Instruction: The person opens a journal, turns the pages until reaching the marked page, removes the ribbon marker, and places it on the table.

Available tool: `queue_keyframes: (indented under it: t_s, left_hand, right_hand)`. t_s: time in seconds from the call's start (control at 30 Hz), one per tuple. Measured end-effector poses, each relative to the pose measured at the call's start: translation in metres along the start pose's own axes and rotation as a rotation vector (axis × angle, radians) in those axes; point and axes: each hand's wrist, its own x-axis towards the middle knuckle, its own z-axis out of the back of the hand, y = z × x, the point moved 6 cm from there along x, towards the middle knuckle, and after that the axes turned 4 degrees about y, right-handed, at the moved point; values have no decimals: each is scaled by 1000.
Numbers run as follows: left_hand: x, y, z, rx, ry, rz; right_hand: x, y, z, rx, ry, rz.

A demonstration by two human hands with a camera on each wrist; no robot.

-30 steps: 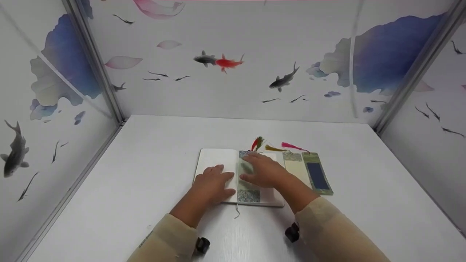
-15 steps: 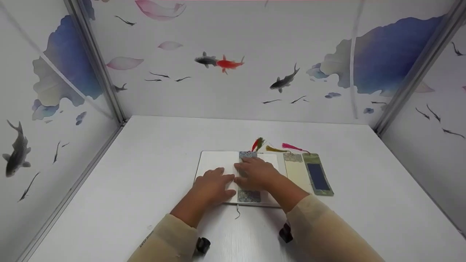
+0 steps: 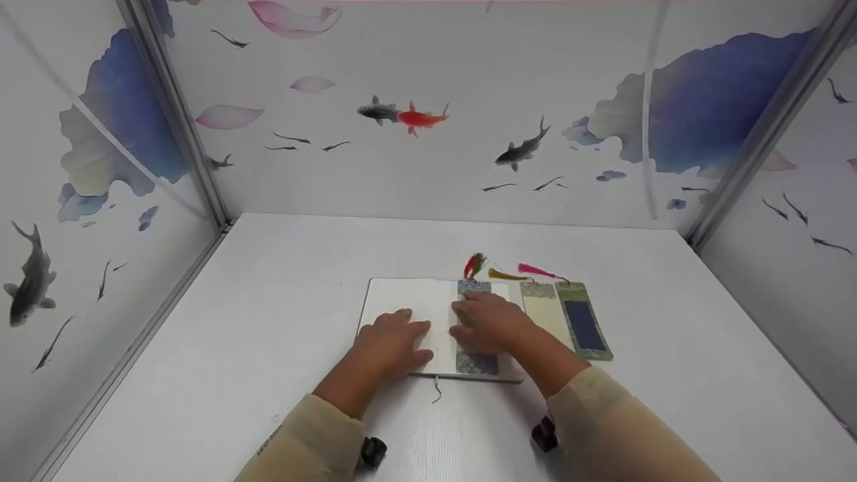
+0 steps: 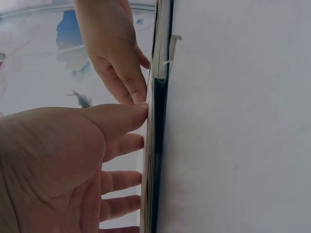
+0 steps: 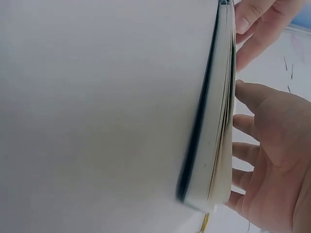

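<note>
An open notebook [image 3: 402,294] with blank pages lies on the white table. My left hand [image 3: 390,341] rests on its left page with fingers spread, and in the left wrist view the thumb [image 4: 124,116] and fingertips touch the paper. On the right page lies a bookmark [image 3: 477,363] with patterned ends and a red and green tassel [image 3: 474,265]. My right hand [image 3: 492,321] lies flat over the bookmark's middle, hiding it. In the right wrist view the right hand's extended fingers [image 5: 246,153] touch the page side of the notebook [image 5: 214,145].
Right of the notebook lie a cream bookmark [image 3: 543,308] and a green bookmark [image 3: 584,321] with a dark blue panel. Their yellow tassel [image 3: 507,274] and pink tassel [image 3: 535,269] point away to the left. A ribbon [image 3: 437,391] hangs from the spine. Printed panels [image 3: 428,181] enclose the table.
My right hand came nearer and leftward, then slid right, carrying the patterned bookmark away from the spine across the right page. The left hand and the notebook have stayed put.
</note>
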Motion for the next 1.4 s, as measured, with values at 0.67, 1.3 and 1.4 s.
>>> queue_keyframes:
  t_s: [0.67, 1.3, 1.4]
  left_hand:
    - [-1, -1, -1, 0, 25, 4]
    - [3, 2, -5, 16, 36, 3]
    - [4, 2, -6, 16, 36, -6]
  right_hand:
    - [-13, -43, 7, 246, -136, -166]
    - [-21, -76, 14, 546, -191, -311]
    - [-21, -80, 17, 594, -229, -283]
